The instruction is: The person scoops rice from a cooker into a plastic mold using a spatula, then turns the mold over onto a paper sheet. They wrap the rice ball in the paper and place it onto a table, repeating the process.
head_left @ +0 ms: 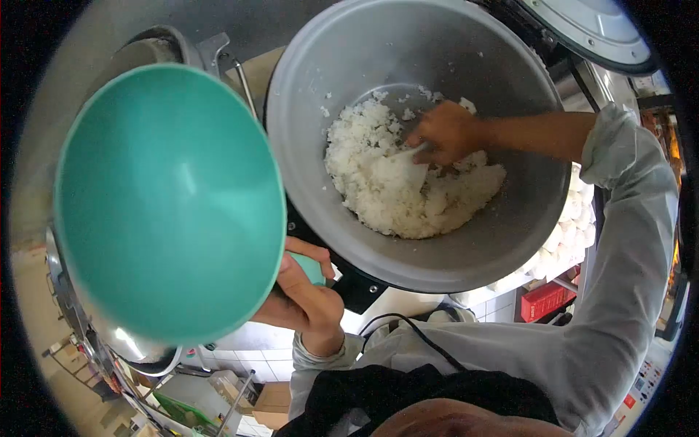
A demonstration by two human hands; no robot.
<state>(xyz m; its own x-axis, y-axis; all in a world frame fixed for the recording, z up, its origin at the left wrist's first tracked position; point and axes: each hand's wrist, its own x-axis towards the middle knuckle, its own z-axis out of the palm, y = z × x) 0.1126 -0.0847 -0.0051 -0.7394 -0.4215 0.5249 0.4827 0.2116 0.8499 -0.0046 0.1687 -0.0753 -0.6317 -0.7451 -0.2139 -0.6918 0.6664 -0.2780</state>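
Observation:
My left hand [309, 291] is closed on a large green bowl [171, 204], gripping it at its lower right side. The bowl's inside faces me and holds nothing. A smaller green part, perhaps a handle, shows among the fingers. My right hand [448, 131] reaches into a wide grey pot [313, 80] and is closed around a white rice paddle [399, 171]. The paddle's blade lies in cooked white rice [371, 193], heaped on the pot's bottom. Loose grains stick to the pot's walls. The fingertips of the right hand are partly hidden.
A lid [593, 25] stands raised at the upper right beyond the pot. Behind the bowl is another metal vessel [142, 54]. White bundles [571, 237] and a red box [546, 300] are at the right. A black cord [422, 335] crosses before my body.

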